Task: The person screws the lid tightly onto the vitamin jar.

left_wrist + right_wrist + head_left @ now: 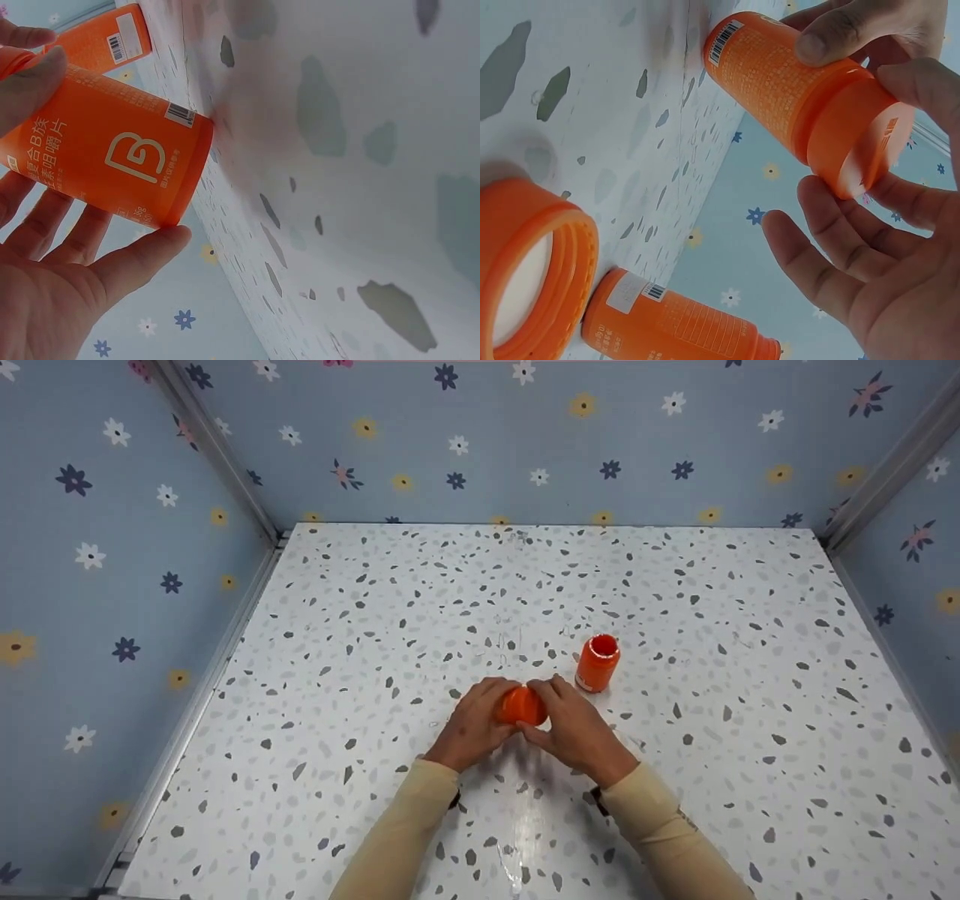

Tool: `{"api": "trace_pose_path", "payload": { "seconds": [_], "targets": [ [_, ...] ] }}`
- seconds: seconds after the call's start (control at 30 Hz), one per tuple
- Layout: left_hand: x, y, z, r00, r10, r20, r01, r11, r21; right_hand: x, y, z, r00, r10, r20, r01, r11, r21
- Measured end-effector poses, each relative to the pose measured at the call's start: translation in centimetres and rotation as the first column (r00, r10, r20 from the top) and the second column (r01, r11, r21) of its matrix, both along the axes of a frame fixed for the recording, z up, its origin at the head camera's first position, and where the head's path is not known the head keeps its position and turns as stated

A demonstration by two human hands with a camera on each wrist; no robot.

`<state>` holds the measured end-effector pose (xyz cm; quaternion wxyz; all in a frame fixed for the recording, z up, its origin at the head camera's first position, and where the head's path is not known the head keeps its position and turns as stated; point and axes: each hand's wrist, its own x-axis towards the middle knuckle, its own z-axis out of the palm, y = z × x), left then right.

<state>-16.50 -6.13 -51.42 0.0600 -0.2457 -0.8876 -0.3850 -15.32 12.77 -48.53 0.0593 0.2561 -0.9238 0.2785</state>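
Observation:
Both hands are on an orange bottle [97, 142] with a white B logo, its base close to the tabletop. My left hand [466, 727] grips the bottle's body, its thumb on one side and fingers around the other. At the top, my right hand [576, 727] pinches the orange cap [859, 139] between thumb and index finger, its other fingers spread away. A second orange bottle [598, 664] stands uncapped just beyond the right hand. In the right wrist view a loose orange cap [562, 247] lies on the table, white liner showing; the head view does not show it.
The white speckled tabletop [390, 607] stretches around the hands. Blue flowered panels [517, 442] enclose it at the back and both sides, with metal posts [217, 450] at the corners.

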Motion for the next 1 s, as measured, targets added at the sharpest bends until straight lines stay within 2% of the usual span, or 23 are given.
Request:
{"api": "trace_pose_path", "payload": {
  "seconds": [0.13, 0.37, 0.5, 0.83, 1.0],
  "targets": [
    [0.04, -0.01, -0.02, 1.000, -0.002, 0.000, 0.002, 1.000, 0.000, 0.07, 0.06, 0.02, 1.000, -0.006, 0.021, 0.006, 1.000, -0.006],
    [0.08, -0.09, -0.06, 1.000, -0.006, -0.017, 0.006, 1.000, -0.003, -0.13, 0.54, 0.43, 0.997, 0.051, -0.065, -0.047, 0.997, 0.068],
    [0.03, -0.05, -0.07, 1.000, -0.012, -0.017, 0.012, 1.000, 0.009, -0.13, 0.70, 0.65, 0.994, 0.089, -0.069, -0.084, 0.993, 0.078],
    [0.03, -0.08, -0.27, 0.999, -0.020, -0.031, 0.020, 0.999, 0.029, -0.06, 0.57, 0.22, 0.991, 0.092, -0.093, -0.090, 0.996, 0.025],
    [0.06, -0.06, -0.16, 1.000, -0.019, -0.017, 0.020, 0.999, 0.027, -0.09, 0.54, 0.06, 0.995, 0.078, -0.068, -0.079, 0.997, -0.004]
  ]
}}
